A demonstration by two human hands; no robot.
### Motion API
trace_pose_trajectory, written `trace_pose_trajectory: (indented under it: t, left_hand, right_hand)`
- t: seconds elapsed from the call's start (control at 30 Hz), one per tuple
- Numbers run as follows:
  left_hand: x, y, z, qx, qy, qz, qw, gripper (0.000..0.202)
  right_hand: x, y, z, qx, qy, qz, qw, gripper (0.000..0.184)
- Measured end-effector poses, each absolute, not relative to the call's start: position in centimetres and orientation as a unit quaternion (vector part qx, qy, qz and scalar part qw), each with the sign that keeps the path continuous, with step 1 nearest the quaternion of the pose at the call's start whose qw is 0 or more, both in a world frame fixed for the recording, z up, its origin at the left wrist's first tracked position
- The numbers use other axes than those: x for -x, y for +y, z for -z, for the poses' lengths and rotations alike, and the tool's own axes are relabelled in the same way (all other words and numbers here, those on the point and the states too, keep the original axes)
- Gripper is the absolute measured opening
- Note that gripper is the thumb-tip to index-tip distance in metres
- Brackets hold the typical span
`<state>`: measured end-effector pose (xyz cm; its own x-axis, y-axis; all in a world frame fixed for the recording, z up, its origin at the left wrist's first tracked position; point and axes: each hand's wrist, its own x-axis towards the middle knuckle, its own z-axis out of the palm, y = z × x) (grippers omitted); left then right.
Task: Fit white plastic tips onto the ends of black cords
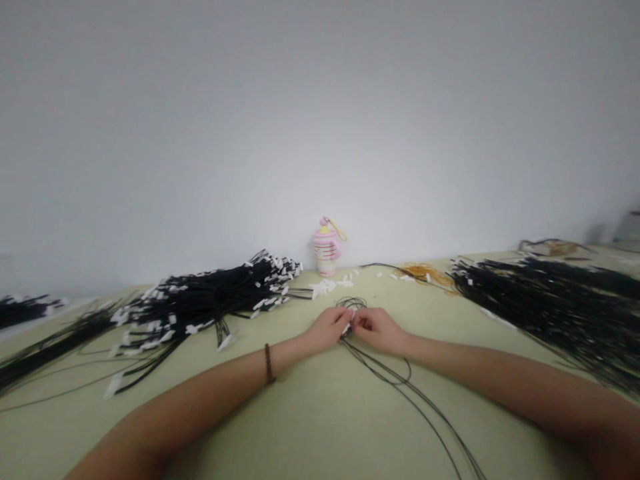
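My left hand [327,328] is closed at the middle of the table, its fingertips pinching a small white connector [347,329]. Close against it, my right hand [376,329] is curled with thumb and forefinger pressed together on a thin black wire at the connector; the exact grip is too small to see clearly. Several black wires [395,380] trail from beneath the hands toward the front edge on the right. Beyond the fingertips, a few wire loops [351,303] lie on the table. A dark beaded bracelet [269,363] circles my left wrist.
A heap of black cables with white connectors [215,297] lies to the left. On the right spreads a large bundle of black wires [560,313]. Loose white connectors [325,287], a pink-and-white striped cup [326,253] and yellow bands [427,274] sit near the wall.
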<state>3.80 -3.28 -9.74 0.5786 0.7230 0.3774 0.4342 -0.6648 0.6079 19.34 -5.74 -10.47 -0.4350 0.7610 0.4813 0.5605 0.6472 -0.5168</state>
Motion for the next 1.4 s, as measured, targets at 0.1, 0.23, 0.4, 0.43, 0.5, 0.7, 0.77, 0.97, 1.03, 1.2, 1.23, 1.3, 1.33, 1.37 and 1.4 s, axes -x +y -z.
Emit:
trace_pose_trajectory:
  t: [0.1,0.23,0.4,0.43,0.5,0.7,0.77,0.97,1.03,1.2,1.23,1.3,1.33,1.37,1.4]
  left_hand:
    - [-3.81,-3.31,9.72,-0.857,0.339,-0.313,0.231,0.039]
    - [-3.82,-3.33,9.73,-0.857,0.339,-0.312,0.231,0.038]
    - [-3.83,-3.36,9.71,-0.855,0.344,-0.313,0.230,0.037]
    - [-3.83,-3.35,9.72,-0.855,0.345,-0.313,0.230,0.037]
    - [-3.84,-3.32,9.76,-0.855,0.344,-0.313,0.231,0.037]
    - [-3.84,-3.27,9.80,-0.857,0.342,-0.311,0.228,0.037]
    - [-3.84,-3.28,9.77,-0.858,0.342,-0.310,0.227,0.036]
    - [-3.90,-3.27,9.82,-0.857,0.345,-0.311,0.224,0.035]
    - [-3.93,-3.26,9.86,-0.857,0.345,-0.311,0.224,0.035]
    - [-3.89,-3.26,9.79,-0.859,0.341,-0.309,0.223,0.036]
    - [-3.88,-3.28,9.75,-0.859,0.341,-0.309,0.224,0.036]
    - [-3.86,-3.31,9.69,-0.859,0.341,-0.310,0.223,0.036]
    - [-3.86,-3.32,9.67,-0.859,0.341,-0.310,0.223,0.036]
    - [-3.86,-3.33,9.66,-0.859,0.342,-0.311,0.222,0.036]
    - [-3.87,-3.34,9.66,-0.859,0.342,-0.310,0.222,0.036]
  right_hand:
    - [-19.33,-5.70,10.49,0.395,-0.836,-0.142,0.354,0.011]
    - [-19.32,-5.58,10.57,0.393,-0.837,-0.141,0.353,0.011]
    - [-19.34,-5.63,10.51,0.395,-0.837,-0.138,0.352,0.011]
    - [-19.34,-5.65,10.49,0.395,-0.837,-0.137,0.353,0.011]
    - [-19.33,-5.70,10.46,0.396,-0.837,-0.137,0.353,0.011]
    - [-19.33,-5.74,10.48,0.396,-0.836,-0.139,0.352,0.011]
    - [-19.34,-5.72,10.47,0.396,-0.836,-0.140,0.352,0.010]
    - [-19.30,-5.81,10.30,0.398,-0.836,-0.144,0.350,0.010]
    - [-19.28,-5.86,10.24,0.399,-0.836,-0.144,0.349,0.010]
    - [-19.28,-5.82,10.26,0.401,-0.836,-0.145,0.346,0.010]
    - [-19.29,-5.80,10.28,0.401,-0.835,-0.145,0.346,0.010]
    - [-19.29,-5.77,10.32,0.402,-0.835,-0.145,0.347,0.010]
    - [-19.28,-5.76,10.33,0.402,-0.835,-0.146,0.347,0.010]
    - [-19.27,-5.76,10.33,0.402,-0.835,-0.146,0.346,0.010]
    - [-19.26,-5.76,10.33,0.402,-0.835,-0.146,0.347,0.010]
